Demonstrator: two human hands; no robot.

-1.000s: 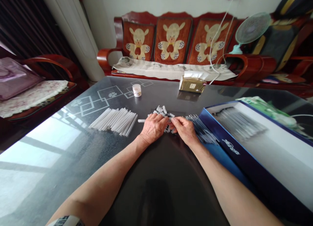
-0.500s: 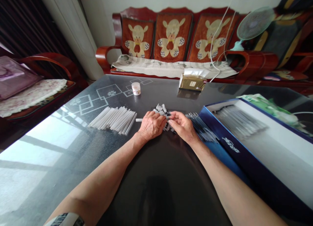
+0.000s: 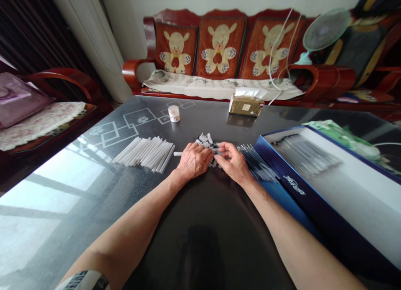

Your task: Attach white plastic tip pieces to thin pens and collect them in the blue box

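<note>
My left hand (image 3: 194, 159) is closed round a white pen barrel (image 3: 178, 153), whose end sticks out to the left of the fist. Close by on the right, my right hand (image 3: 232, 160) pinches with thumb and fingertips at the barrel's other end; the small part between them is too fine to make out. Under and behind the fingers lies a heap of white and black pen caps (image 3: 205, 138), partly hidden. White pen barrels (image 3: 147, 153) lie in a row on the left. Thin dark pen refills (image 3: 258, 164) are laid out right of my right hand.
A blue box (image 3: 313, 206) with a white inside holds a row of pens (image 3: 308, 154) on the right. A green plastic bag (image 3: 347, 139) lies behind it. Farther back on the dark table (image 3: 200, 210) stand a small white tub (image 3: 173, 114) and a tissue box (image 3: 246, 105).
The right hand's fingers have shifted slightly at the barrel's end. My left hand stays in place round the pen barrel.
</note>
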